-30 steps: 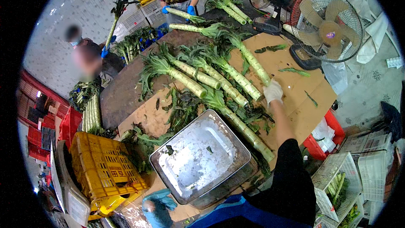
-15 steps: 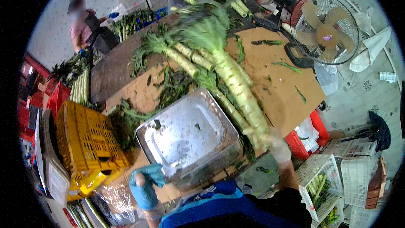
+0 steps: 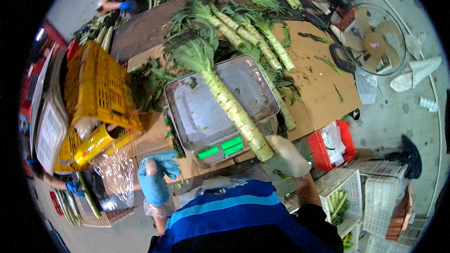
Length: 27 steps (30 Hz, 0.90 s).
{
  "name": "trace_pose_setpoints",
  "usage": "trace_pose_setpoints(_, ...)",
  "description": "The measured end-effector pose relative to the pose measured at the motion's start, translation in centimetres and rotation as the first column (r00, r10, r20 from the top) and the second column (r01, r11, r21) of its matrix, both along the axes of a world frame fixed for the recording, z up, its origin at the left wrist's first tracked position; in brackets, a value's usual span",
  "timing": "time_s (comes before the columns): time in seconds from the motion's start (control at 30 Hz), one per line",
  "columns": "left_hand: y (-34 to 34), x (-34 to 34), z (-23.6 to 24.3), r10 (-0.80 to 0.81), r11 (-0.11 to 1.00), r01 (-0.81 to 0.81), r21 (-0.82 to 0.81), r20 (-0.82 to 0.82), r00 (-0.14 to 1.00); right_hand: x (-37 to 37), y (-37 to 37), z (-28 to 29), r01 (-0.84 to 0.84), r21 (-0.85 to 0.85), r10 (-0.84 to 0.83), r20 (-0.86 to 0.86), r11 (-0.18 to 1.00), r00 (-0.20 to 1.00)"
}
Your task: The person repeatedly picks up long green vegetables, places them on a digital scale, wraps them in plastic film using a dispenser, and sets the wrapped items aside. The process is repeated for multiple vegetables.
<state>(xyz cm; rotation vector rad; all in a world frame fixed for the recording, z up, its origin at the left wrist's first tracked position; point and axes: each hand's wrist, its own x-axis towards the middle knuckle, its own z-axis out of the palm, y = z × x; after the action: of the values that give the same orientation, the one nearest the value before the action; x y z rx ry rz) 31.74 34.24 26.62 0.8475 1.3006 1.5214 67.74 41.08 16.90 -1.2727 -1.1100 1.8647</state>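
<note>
A thick celtuce stalk (image 3: 234,112), pale green with leaves at its far end, lies diagonally across the metal pan of a weighing scale (image 3: 187,124). Its cut end juts over the scale's near right edge. Beside that end is my right hand (image 3: 291,157), in a whitish glove, blurred, its fingers stretched out along the stalk; whether they touch it I cannot tell. My left hand (image 3: 158,173), in a blue glove with a bare thumb tip showing, is held at the scale's near left corner with its fingers apart and nothing in them. The scale's green display (image 3: 220,149) is lit.
More celtuce stalks (image 3: 255,40) lie beyond the scale on cardboard (image 3: 323,98) with leaf scraps. A yellow crate (image 3: 96,89) stands left, a fan (image 3: 372,42) right, and a red bin (image 3: 332,143) and white crates (image 3: 344,187) lower right. Co-workers are at the far and left edges.
The celtuce stalk, held upright-leaning at my right hand before, now rests on the scale, moved leftward. My right hand has released it, and the display is lit. The view has shifted.
</note>
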Motion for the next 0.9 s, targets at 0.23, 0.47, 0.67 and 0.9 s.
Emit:
trace_pose_setpoints(0.23,-5.9,-3.2,-3.5,0.161,0.973,-0.159,-0.167,-0.001,0.987,-0.3,0.8,7.5,0.269,0.415,-0.408,0.295,0.869,0.864)
trace_pose_setpoints(0.47,-12.6,-8.6,-8.9,0.484,0.843,-0.508,-0.177,-0.162,0.860,-4.7,3.2,9.3,0.136,0.471,-0.341,0.384,0.872,0.858)
trace_pose_setpoints(0.67,-19.5,-19.6,-16.4,0.803,0.538,-0.811,-0.230,-0.155,0.576,-12.1,5.2,9.1,-0.561,0.399,-0.303,0.917,0.726,0.260)
trace_pose_setpoints(0.9,-21.7,-25.8,-18.8,0.650,0.476,-0.879,-0.022,-0.665,0.369,-13.1,6.3,6.8,-0.315,0.436,-0.111,0.714,0.843,0.691)
